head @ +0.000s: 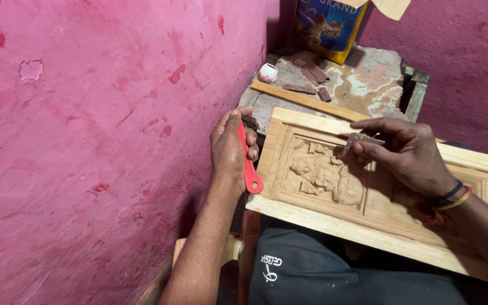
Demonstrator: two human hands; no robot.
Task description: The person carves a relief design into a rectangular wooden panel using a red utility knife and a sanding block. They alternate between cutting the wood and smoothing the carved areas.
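Note:
A pale carved wooden panel [312, 212] lies across my lap, with a raised figure relief [323, 172] in its sunken middle. My left hand [230, 149] grips the panel's left end and holds a flat red plastic tool [249, 169] whose rounded end hangs below the palm. My right hand [408, 152] hovers over the relief, pinching a small folded piece of sandpaper [360, 141] between thumb and fingers, touching the carving's upper right.
A pink wall [86, 141] rises close on the left. Behind the panel stands a worn table [368, 79] with a wooden strip [306, 101], brown sandpaper scraps [312, 76], a small round pot [267, 73] and a yellow-blue box [326, 28].

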